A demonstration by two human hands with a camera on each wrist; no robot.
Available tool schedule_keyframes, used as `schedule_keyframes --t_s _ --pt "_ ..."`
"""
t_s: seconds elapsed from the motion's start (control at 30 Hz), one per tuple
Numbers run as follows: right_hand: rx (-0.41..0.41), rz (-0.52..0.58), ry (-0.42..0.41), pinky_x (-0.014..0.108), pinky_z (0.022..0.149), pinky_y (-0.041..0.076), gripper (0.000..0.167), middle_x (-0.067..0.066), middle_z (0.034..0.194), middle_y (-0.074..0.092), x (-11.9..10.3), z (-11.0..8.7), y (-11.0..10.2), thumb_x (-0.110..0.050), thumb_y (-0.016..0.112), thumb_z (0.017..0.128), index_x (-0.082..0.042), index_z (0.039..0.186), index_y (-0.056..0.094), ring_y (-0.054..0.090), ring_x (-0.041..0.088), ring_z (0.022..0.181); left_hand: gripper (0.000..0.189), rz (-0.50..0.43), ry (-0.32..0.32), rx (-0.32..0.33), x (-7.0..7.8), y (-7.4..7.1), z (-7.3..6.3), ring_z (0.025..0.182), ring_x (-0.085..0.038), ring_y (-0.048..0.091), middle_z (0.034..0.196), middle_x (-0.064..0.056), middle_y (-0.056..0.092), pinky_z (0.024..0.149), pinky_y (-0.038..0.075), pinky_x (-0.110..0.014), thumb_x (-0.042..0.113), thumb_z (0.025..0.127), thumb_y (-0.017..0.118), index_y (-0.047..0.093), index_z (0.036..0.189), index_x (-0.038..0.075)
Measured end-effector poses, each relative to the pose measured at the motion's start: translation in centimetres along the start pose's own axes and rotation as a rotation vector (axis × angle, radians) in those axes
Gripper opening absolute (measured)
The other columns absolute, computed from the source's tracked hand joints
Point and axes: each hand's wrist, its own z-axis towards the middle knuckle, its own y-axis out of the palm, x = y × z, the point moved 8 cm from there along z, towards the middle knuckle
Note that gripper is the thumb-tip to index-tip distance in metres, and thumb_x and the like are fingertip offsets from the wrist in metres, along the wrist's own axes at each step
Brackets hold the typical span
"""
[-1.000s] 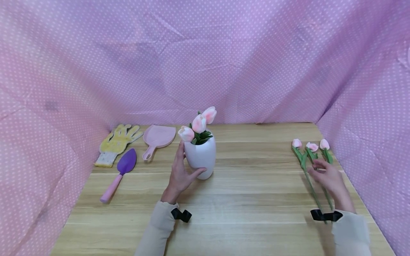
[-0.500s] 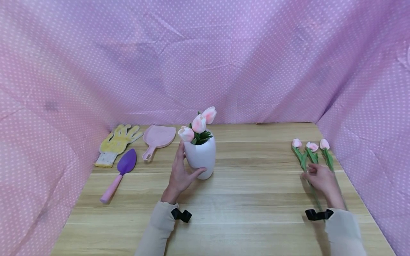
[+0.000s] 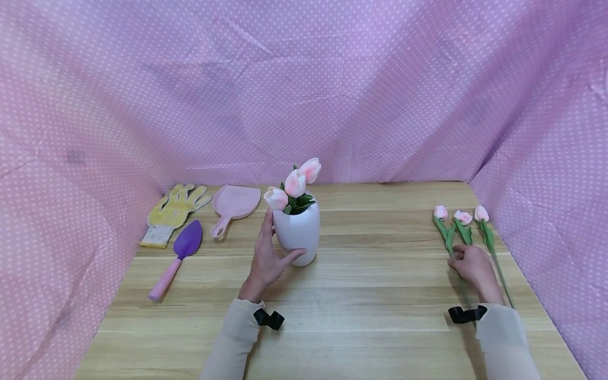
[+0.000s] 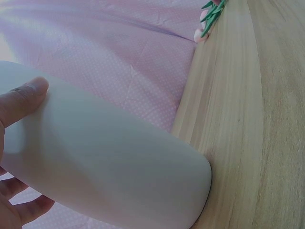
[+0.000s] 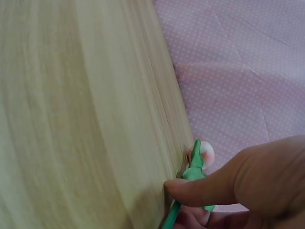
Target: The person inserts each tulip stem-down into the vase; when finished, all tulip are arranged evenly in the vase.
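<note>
A white vase stands near the middle of the table, several pink-white tulips rising from its mouth. My left hand holds it from the left side; in the left wrist view the thumb lies across the vase wall, fingers on the other side. At the right, my right hand pinches the stem of the leftmost tulip lying there. In the right wrist view the thumb is on the green stem. A middle tulip lies partly under the hand, and the right tulip lies beside it.
At the left lie a yellow and white glove, a purple trowel with a pink handle, and a pink dustpan. Dotted pink cloth hangs around the wooden table at the back and sides.
My right hand has moved left and down onto the leftmost tulip's stem, and its fingers have come together there. More of the right tulip's stem shows. The left hand and vase have not moved.
</note>
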Motion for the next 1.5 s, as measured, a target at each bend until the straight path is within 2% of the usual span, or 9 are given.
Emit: schedule_keyframes --t_s 0.17,0.37,0.53,0.7,0.87,1.17,1.27,1.4,1.5 --pt "0.006 0.015 -0.011 0.044 0.070 0.053 0.042 0.026 0.092 0.071 0.0 0.1 -0.2 -0.008 0.070 0.081 0.016 0.115 0.061 0.066 0.038 0.082 0.127 -0.002 0.005 0.002 0.0 0.0 0.0 0.137 -0.047 0.045 0.155 -0.030 0.035 0.100 0.053 -0.060 0.003 0.063 0.094 0.010 0.160 0.006" --pt "-0.070 0.170 0.058 0.026 0.051 0.055 0.047 0.025 0.089 0.069 0.1 0.0 0.1 -0.003 0.067 0.084 0.022 0.121 0.053 0.060 0.006 0.057 0.128 0.000 0.009 0.001 0.0 0.1 0.0 0.136 -0.047 0.045 0.155 -0.031 0.035 0.100 0.053 -0.060 0.003 0.063 0.094 0.010 0.160 0.005" --pt "-0.143 0.303 0.134 0.024 0.054 0.058 0.049 0.008 0.082 0.069 0.4 -0.2 0.5 -0.002 0.065 0.088 0.024 0.126 0.049 0.060 0.003 0.064 0.129 0.001 0.004 -0.001 0.0 0.1 0.0 0.137 -0.048 0.044 0.155 -0.031 0.034 0.100 0.053 -0.060 0.002 0.063 0.093 0.009 0.160 0.007" --pt "-0.226 0.473 0.157 0.024 0.060 0.060 0.055 -0.012 0.080 0.065 0.5 -0.4 1.2 -0.001 0.062 0.093 0.026 0.134 0.038 0.061 0.000 0.070 0.129 0.001 0.013 0.002 0.0 0.1 0.0 0.136 -0.048 0.044 0.155 -0.031 0.034 0.100 0.053 -0.060 0.002 0.062 0.094 0.009 0.160 0.007" --pt "-0.275 0.653 0.157 0.023 0.063 0.061 0.061 -0.020 0.079 0.064 0.3 -0.6 1.9 0.001 0.059 0.095 0.028 0.139 0.027 0.063 -0.003 0.073 0.129 0.002 0.011 0.001 -0.1 0.1 0.0 0.137 -0.049 0.044 0.155 -0.031 0.034 0.100 0.053 -0.060 0.002 0.062 0.094 0.009 0.160 0.007" --pt "-0.317 0.846 0.170 0.021 0.065 0.061 0.069 -0.023 0.082 0.070 0.3 -0.6 2.7 -0.004 0.056 0.100 0.026 0.145 0.014 0.067 -0.004 0.077 0.128 0.005 -0.011 -0.005 -0.2 0.1 0.0 0.137 -0.048 0.045 0.155 -0.030 0.035 0.100 0.053 -0.060 0.003 0.063 0.094 0.010 0.160 0.007" --pt "-0.331 0.942 0.167 0.022 0.067 0.062 0.054 -0.020 0.084 0.072 0.2 -0.7 2.9 -0.004 0.057 0.100 0.023 0.139 0.031 0.069 -0.001 0.079 0.129 0.008 -0.008 -0.004 -0.2 0.1 -0.1 0.136 -0.048 0.045 0.155 -0.030 0.035 0.100 0.053 -0.060 0.003 0.063 0.094 0.010 0.160 0.007" --pt "-0.347 1.080 0.159 0.023 0.068 0.062 0.016 -0.015 0.087 0.074 0.0 -0.7 3.1 0.000 0.057 0.099 -0.006 0.114 0.060 0.071 0.002 0.081 0.129 0.009 -0.004 -0.004 -0.2 0.1 -0.1 0.136 -0.047 0.045 0.154 -0.030 0.036 0.099 0.053 -0.060 0.003 0.062 0.094 0.009 0.160 0.007" --pt "-0.354 1.169 0.149 0.024 0.069 0.063 0.022 -0.011 0.088 0.075 -0.3 -0.7 3.3 0.001 0.058 0.098 -0.020 0.100 0.064 0.072 0.004 0.082 0.129 0.008 0.000 -0.003 -0.2 0.1 0.0 0.136 -0.047 0.046 0.154 -0.030 0.036 0.099 0.054 -0.059 0.003 0.062 0.094 0.009 0.160 0.007"
